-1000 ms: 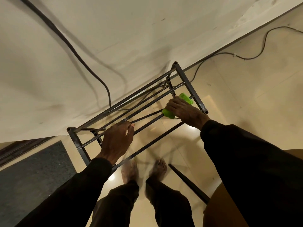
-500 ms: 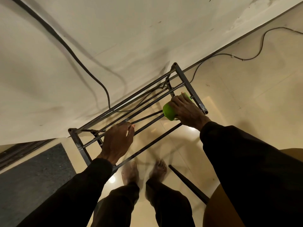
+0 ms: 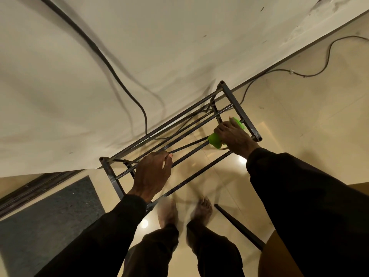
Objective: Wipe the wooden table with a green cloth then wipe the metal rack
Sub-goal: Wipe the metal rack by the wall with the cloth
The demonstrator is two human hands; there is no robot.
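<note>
While the left hand [image 3: 152, 172] keeps its fingers curled round a rail [image 3: 185, 158] near the eight o'clock end of the metal rack [image 3: 237, 104], the right hand [image 3: 235, 136], clasping the green cloth [image 3: 215, 140] round a middle rail, has slid back toward the two o'clock end, so rack-wiping is under way. That palm hides most of the cloth, and the brown edge [image 3: 278, 256] at five o'clock is cut off, too little to identify.
</note>
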